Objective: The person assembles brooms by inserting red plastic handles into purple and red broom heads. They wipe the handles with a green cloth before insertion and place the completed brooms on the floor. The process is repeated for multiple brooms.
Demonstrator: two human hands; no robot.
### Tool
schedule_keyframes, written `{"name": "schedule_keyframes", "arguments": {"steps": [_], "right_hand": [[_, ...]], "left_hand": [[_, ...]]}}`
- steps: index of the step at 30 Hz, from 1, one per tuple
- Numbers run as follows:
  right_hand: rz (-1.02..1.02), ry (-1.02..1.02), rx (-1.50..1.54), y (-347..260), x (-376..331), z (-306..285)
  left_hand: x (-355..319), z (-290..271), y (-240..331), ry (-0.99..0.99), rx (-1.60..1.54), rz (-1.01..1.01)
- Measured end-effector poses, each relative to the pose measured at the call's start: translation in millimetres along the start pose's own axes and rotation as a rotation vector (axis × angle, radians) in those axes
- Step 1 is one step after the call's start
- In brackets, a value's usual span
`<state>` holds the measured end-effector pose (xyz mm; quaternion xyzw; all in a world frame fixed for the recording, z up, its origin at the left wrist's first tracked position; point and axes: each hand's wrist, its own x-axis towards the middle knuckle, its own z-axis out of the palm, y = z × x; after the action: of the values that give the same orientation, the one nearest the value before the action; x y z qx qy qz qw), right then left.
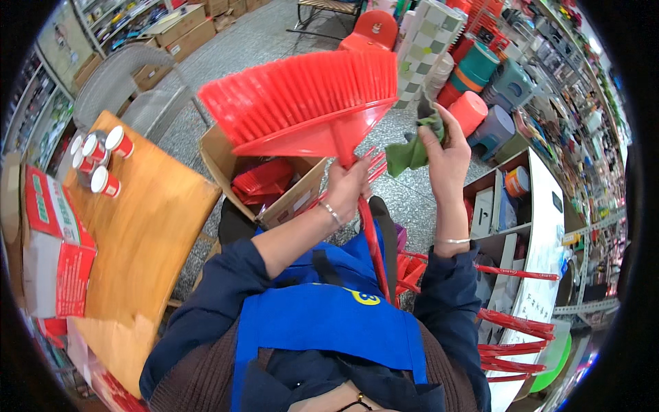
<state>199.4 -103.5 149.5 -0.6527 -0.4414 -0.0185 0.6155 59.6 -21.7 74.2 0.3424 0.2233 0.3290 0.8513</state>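
Observation:
My left hand (347, 184) grips the red handle just below the head of a red plastic broom (302, 99), holding it upright in front of me with its bristles fanned up and to the left. My right hand (443, 147) is raised beside the broom head and pinches a crumpled green cloth (412, 151). The cloth hangs a little to the right of the broom's neck, not touching the bristles. The broom handle runs down across my blue apron.
An open cardboard box (223, 161) with red plastic items stands on the floor ahead. A wooden table (151, 240) at left carries red-and-white cans (103, 158) and a red-and-white carton (51, 240). Stacked plastic stools and buckets (491, 86) and a white counter (542, 233) fill the right.

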Motion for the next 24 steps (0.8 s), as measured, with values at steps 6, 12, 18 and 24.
{"name": "schedule_keyframes", "arguments": {"steps": [6,12,18,24], "right_hand": [[-0.312,-0.161,-0.475,-28.5,-23.8,74.8],[-0.519,-0.363,-0.340,-37.9,-49.5,109.1],[-0.448,-0.655,0.216,-83.3,-89.2,142.9],[0.525,-0.283,0.862,-78.0,-34.4,58.7]], "left_hand": [[16.4,10.7,-43.1,-0.006,0.227,0.358],[12.2,-8.5,-57.8,-0.060,0.513,0.282],[7.5,12.1,-53.2,-0.156,0.183,0.092],[16.8,-1.4,-12.1,0.058,-0.137,0.064]]}}
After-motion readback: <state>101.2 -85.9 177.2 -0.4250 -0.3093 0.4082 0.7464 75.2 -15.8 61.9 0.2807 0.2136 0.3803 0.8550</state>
